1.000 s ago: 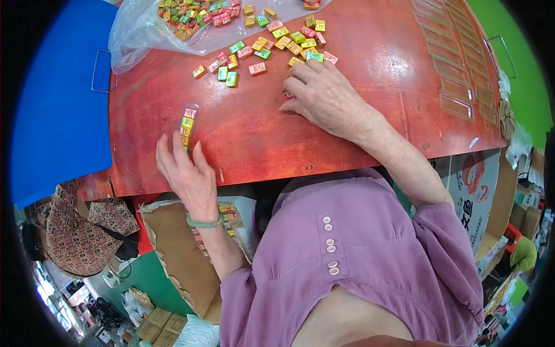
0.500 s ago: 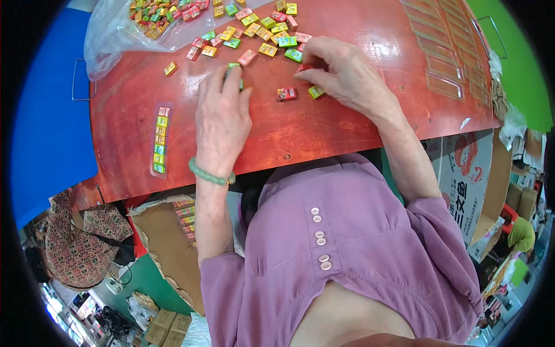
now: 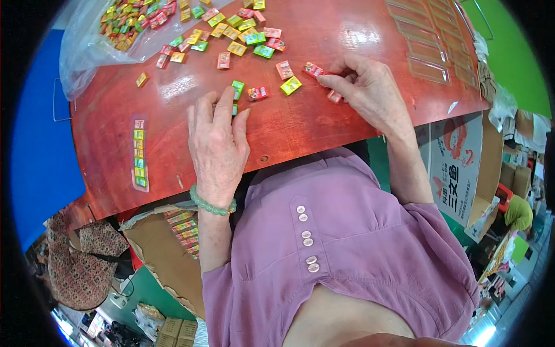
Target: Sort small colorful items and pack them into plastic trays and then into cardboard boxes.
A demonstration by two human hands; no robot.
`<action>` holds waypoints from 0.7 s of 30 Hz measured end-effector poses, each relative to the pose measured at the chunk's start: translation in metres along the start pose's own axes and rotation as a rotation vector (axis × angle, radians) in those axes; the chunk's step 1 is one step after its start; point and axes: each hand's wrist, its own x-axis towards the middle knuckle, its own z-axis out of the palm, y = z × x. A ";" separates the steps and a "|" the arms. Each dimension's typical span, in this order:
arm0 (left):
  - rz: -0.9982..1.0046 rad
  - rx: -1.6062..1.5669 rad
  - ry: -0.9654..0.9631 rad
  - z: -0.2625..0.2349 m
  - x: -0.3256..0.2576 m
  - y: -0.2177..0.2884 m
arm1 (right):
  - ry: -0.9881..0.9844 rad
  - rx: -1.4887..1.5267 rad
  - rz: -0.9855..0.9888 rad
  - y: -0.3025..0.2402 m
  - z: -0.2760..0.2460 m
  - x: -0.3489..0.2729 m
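Thumb and forefinger of the right hand [image 3: 370, 93] are together on one end of a red box [image 3: 313, 69], whose other end juts out toward the middle of the bench [image 3: 277, 130]. Close under that grip sits a pinkish-red box [image 3: 334, 96], partly hidden by the hand. The left hand [image 3: 218, 141] has its grip apart: the thumb stands off from the forefinger, with a green box [image 3: 237, 89] just beside the forefinger and a lower green box [image 3: 235, 109] between finger and thumb; whether it presses on either, I cannot tell.

Between the hands lie another red box [image 3: 258, 93], a yellow box [image 3: 291, 85] and a pink box [image 3: 284, 70], the last two near each other. Farther off, loose boxes [image 3: 237, 48] are scattered up to the clear bag [image 3: 87, 63], which has a heap [image 3: 136, 23] of the same kind on it.

Left of the left hand, well apart from it, a narrow tray [image 3: 140, 153] holds one column of boxes. Clear trays [image 3: 428, 43] lie at the far right of the bench. Below the bench's left edge, a carton [image 3: 153, 240] contains more filled trays [image 3: 183, 231].
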 end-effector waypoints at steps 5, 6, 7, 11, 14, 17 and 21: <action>-0.005 -0.157 -0.013 0.005 -0.005 0.011 | 0.076 -0.202 -0.090 0.005 -0.001 -0.003; 0.003 -0.198 -0.007 0.006 -0.006 0.013 | 0.089 -0.307 -0.101 0.005 -0.002 -0.003; 0.000 -0.203 -0.006 0.006 -0.007 0.014 | 0.087 -0.312 -0.100 0.007 -0.003 -0.004; 0.094 -0.282 -0.010 0.005 -0.011 0.013 | 0.123 -0.394 -0.300 0.014 -0.012 -0.009; 0.078 -0.216 0.029 0.009 -0.014 0.003 | 0.035 -0.394 -0.398 0.014 -0.015 -0.013; 0.010 -0.137 0.082 0.008 -0.016 -0.003 | -0.068 -0.342 -0.385 0.010 -0.014 -0.017; -0.091 -0.213 -0.009 0.000 -0.014 -0.001 | -0.046 -0.406 -0.369 0.009 -0.009 -0.021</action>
